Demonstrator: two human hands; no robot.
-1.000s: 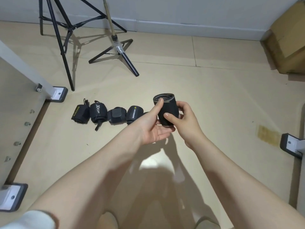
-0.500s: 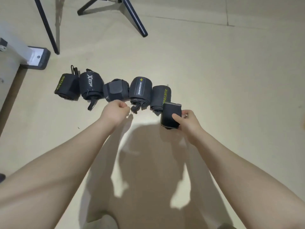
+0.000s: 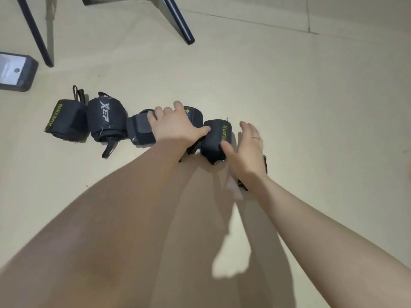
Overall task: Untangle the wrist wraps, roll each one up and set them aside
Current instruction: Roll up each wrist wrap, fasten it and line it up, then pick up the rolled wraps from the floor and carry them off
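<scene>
Several rolled black wrist wraps lie in a row on the beige floor: a XUEYING roll [image 3: 64, 118] at the left, an XTEP roll [image 3: 106, 118], a greyer roll [image 3: 139, 130], a roll with a yellow diamond [image 3: 194, 114] and a second XUEYING roll [image 3: 215, 138]. My left hand [image 3: 175, 126] lies spread on the diamond roll, its thumb touching the second XUEYING roll. My right hand [image 3: 246, 150] is flat with straight fingers, thumb against that same roll. Beneath its palm and wrist sits the last roll [image 3: 265, 162], mostly hidden.
Black tripod legs [image 3: 178, 21] reach down from the top, with another leg [image 3: 33, 34] at the far left. A grey foot plate [image 3: 15, 72] of a frame sits at the left edge. Open floor spreads to the right of the row.
My right hand has lowered the roll to the floor at the row's right end and straightened its fingers. My left hand has unclenched and moved onto the rolls. The view has come closer.
</scene>
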